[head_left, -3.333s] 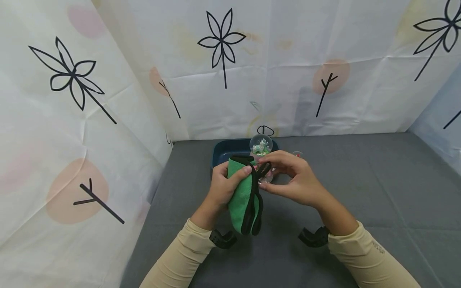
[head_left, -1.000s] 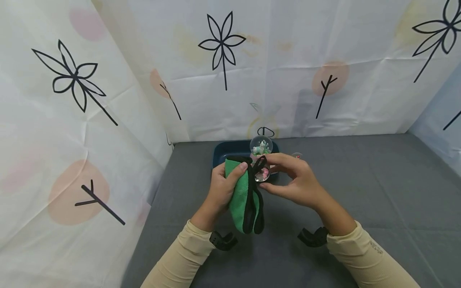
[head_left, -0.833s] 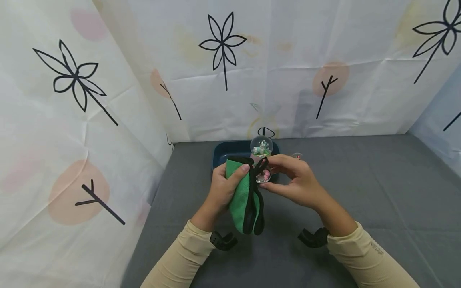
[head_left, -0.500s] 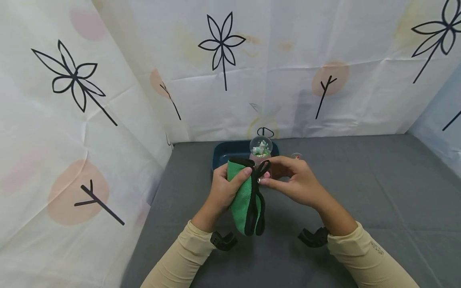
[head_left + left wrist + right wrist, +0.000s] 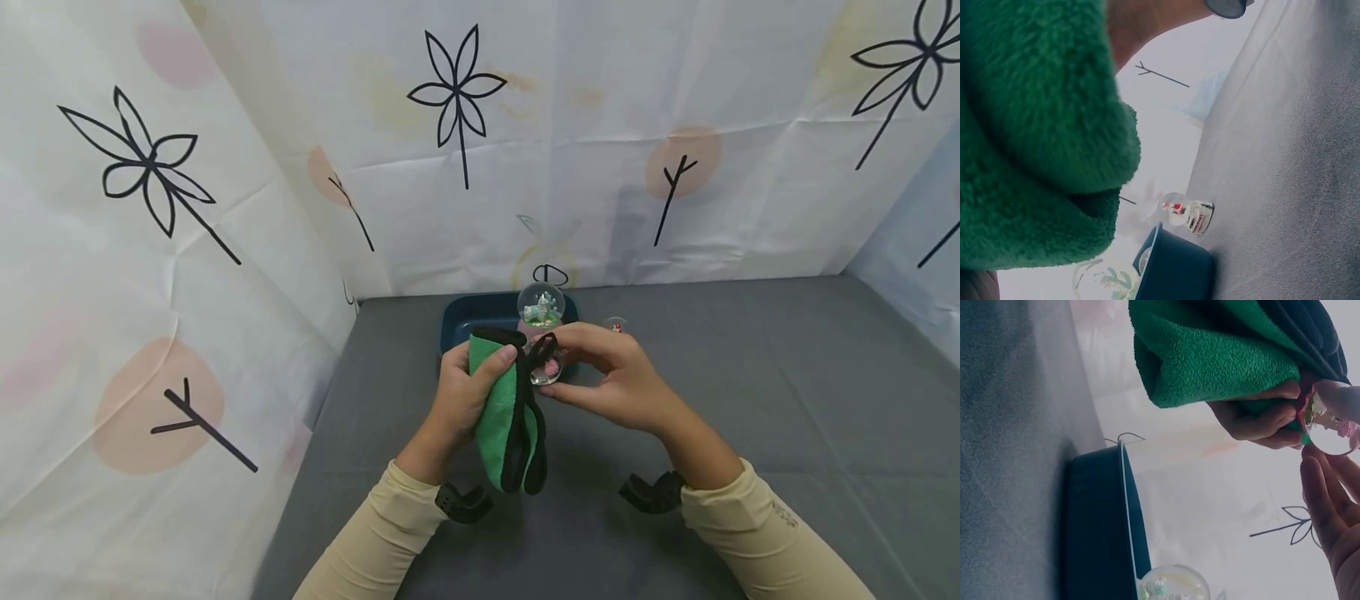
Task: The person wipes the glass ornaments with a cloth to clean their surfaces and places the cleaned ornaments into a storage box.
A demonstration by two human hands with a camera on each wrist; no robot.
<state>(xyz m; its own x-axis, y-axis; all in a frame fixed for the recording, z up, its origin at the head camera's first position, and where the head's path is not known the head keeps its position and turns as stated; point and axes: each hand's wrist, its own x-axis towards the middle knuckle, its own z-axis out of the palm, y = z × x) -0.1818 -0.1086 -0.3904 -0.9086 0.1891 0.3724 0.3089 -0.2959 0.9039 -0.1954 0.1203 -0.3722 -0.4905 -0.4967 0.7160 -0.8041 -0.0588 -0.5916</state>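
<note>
My left hand (image 5: 467, 387) grips a folded green cloth (image 5: 497, 429) with black edging, its thumb pressed on the front. At the cloth's right side is a small snow globe (image 5: 546, 377) with pink figures inside. My right hand (image 5: 618, 375) pinches the globe's clear ball between thumb and fingers. In the right wrist view the globe (image 5: 1334, 428) lies sideways, its reddish base against the cloth (image 5: 1216, 365) and the left fingers. Green cloth (image 5: 1041, 125) covers much of the left wrist view, hiding the globe there.
Behind the hands a dark blue tray (image 5: 480, 310) stands on the grey table (image 5: 750, 400). A larger snow globe (image 5: 541, 307) with a unicorn-like figure is at the tray's right part. Right of the tray stands another small globe (image 5: 1188, 214). Patterned white fabric (image 5: 585, 167) rises behind.
Both hands stay nearly in place. The right fingers and thumb have shifted around the small globe. Its ball, mostly covered half a second ago, shows more now; the cloth has shifted slightly left.
</note>
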